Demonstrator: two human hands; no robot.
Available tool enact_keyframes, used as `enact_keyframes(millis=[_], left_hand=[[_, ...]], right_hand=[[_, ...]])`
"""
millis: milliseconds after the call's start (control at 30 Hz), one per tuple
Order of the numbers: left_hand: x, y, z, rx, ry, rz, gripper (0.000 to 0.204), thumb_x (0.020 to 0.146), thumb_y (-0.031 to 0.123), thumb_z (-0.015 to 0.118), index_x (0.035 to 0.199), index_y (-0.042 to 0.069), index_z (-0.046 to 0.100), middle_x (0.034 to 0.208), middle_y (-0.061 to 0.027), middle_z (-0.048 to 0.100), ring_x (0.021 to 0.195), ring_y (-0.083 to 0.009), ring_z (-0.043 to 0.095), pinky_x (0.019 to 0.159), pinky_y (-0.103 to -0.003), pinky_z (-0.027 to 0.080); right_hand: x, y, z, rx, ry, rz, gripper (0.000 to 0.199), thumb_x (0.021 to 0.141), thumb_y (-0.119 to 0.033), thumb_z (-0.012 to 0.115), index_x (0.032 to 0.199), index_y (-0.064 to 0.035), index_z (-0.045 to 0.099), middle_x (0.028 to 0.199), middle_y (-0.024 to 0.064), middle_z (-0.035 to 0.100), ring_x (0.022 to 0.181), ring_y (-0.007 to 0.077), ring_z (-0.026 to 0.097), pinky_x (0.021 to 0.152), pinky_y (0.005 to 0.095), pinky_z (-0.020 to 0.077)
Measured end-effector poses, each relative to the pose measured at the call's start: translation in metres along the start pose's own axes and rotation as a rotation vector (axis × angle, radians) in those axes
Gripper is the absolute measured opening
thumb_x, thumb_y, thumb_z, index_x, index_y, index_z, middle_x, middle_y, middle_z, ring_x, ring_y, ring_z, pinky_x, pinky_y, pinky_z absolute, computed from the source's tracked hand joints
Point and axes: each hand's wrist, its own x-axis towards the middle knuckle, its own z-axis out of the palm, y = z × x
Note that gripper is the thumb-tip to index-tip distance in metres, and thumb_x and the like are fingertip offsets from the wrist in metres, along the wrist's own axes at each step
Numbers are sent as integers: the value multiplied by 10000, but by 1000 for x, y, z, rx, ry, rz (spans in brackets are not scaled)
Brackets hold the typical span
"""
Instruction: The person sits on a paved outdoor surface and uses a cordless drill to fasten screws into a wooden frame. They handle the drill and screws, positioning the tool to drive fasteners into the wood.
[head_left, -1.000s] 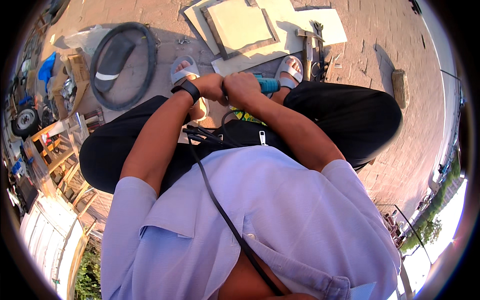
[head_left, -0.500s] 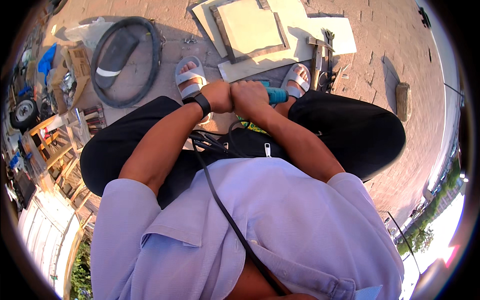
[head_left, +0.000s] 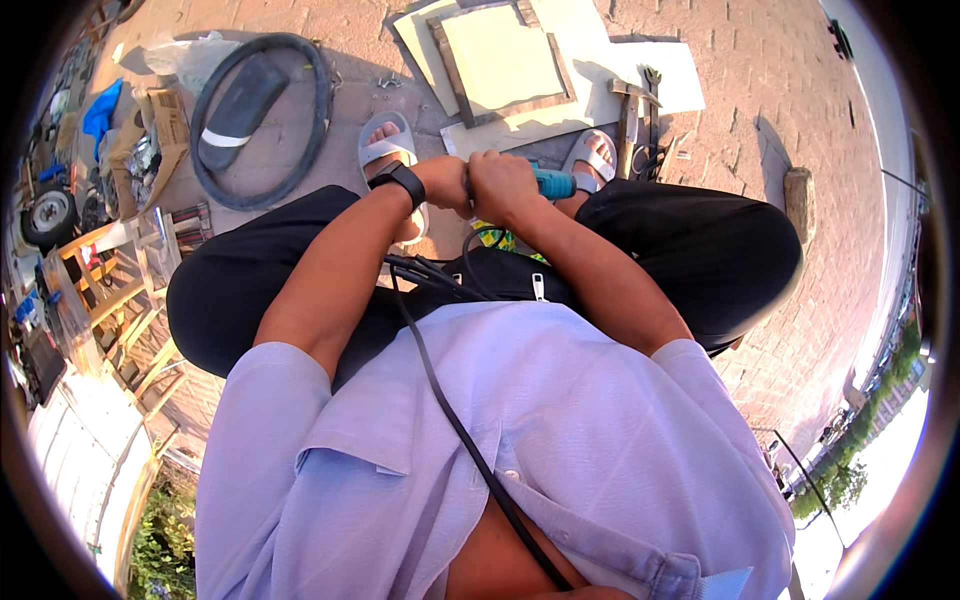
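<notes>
My right hand (head_left: 503, 186) is wrapped round a teal power tool (head_left: 553, 183) with a dark end; most of its body is hidden under the fingers. Pressed close against it, my left hand (head_left: 442, 185) is closed too, a dark watch band (head_left: 400, 183) on its wrist. What the left fingers hold is hidden, though a bit of something dark shows between the two hands. Below them a black cord (head_left: 468, 250) loops over my lap. A yellow-green patterned thing (head_left: 497, 236) lies partly covered under the hands.
Ahead lie pale boards (head_left: 675, 75) with a dark rectangular frame (head_left: 563, 62). A hammer (head_left: 630, 118) and a plier-like tool (head_left: 653, 100) rest beside my right foot. A black rubber ring (head_left: 322, 110), a cardboard box (head_left: 168, 118) and a small wheel (head_left: 48, 217) are left. A wood block (head_left: 799, 200) stands right.
Both hands stay together and have shifted slightly. The right hand has turned a little, and more of the yellow-green thing shows beneath. The view has moved slightly.
</notes>
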Motion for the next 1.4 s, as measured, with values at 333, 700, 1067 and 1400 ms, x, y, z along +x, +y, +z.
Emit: enact_keyframes(millis=[333,700,1067,1400], left_hand=[[-4,9,0,151,95,-93,344,633,276,858,852,20,784,860,-202,756,812,-351,743,728,-426,587],[-21,26,7,171,208,-213,217,753,251,698,857,69,755,870,-217,735,859,-416,717,763,-492,574],[-14,19,9,276,264,-137,214,749,227,693,877,76,776,905,-217,743,878,-401,729,775,-491,582],[-17,42,15,447,482,-31,300,723,198,777,983,90,674,934,-163,730,911,-383,712,776,-493,571]], right_hand=[[10,-4,-27,88,-306,43,288,714,-317,784,886,-87,797,949,158,770,893,323,754,794,415,590],[14,-2,-21,114,-327,71,204,734,-140,715,907,-67,797,985,167,772,944,320,756,817,412,591],[11,-1,-19,72,-291,57,186,729,-128,716,887,-64,790,977,184,758,916,345,751,794,436,596],[-33,40,-3,-24,71,108,428,700,-174,781,1086,-33,661,1112,183,696,1084,343,677,933,445,523]])
